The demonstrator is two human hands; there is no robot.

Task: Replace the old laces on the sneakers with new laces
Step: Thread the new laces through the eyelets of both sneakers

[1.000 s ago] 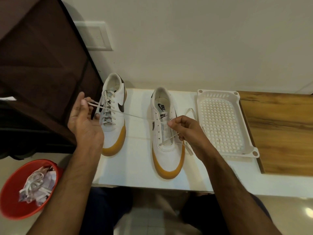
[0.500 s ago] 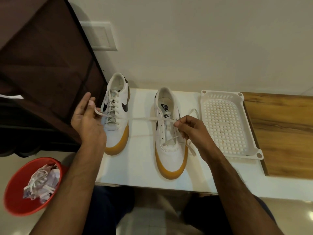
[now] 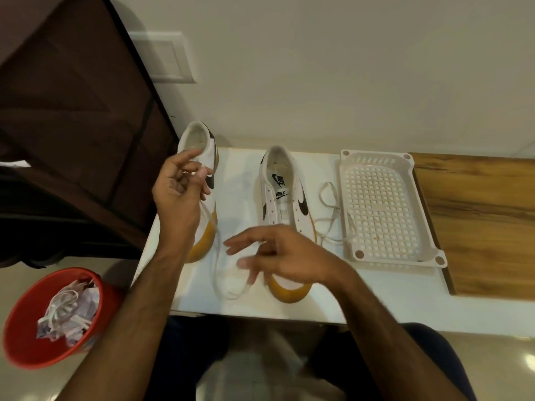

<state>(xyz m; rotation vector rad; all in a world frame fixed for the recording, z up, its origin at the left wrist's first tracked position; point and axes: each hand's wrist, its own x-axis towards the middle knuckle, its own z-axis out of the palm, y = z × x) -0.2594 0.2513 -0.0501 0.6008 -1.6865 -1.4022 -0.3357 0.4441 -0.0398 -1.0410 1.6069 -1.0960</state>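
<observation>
Two white sneakers with tan toes stand on the white table (image 3: 240, 180), heels toward the wall. The left sneaker (image 3: 199, 140) is partly hidden behind my left hand (image 3: 176, 186), which is raised over it with curled fingers pinching a white lace (image 3: 215, 267). That lace hangs slack in a loop down to the table and rises to my right hand (image 3: 286, 256), which is blurred, fingers spread leftward over the toe of the right sneaker (image 3: 282, 198); the lace ends at its thumb. The right sneaker's upper eyelets look empty. A second lace (image 3: 328, 209) lies beside it.
A white perforated tray (image 3: 376, 157) sits right of the sneakers, with a wooden board (image 3: 474, 227) beyond it. A red bucket (image 3: 20, 322) holding old laces and wrappers stands on the floor at lower left. A dark brown cabinet (image 3: 72, 111) rises at the left.
The lace was taut between my hands across both sneakers; now it hangs slack. My right hand swung left and nearer to me; my left hand moved right over the left sneaker.
</observation>
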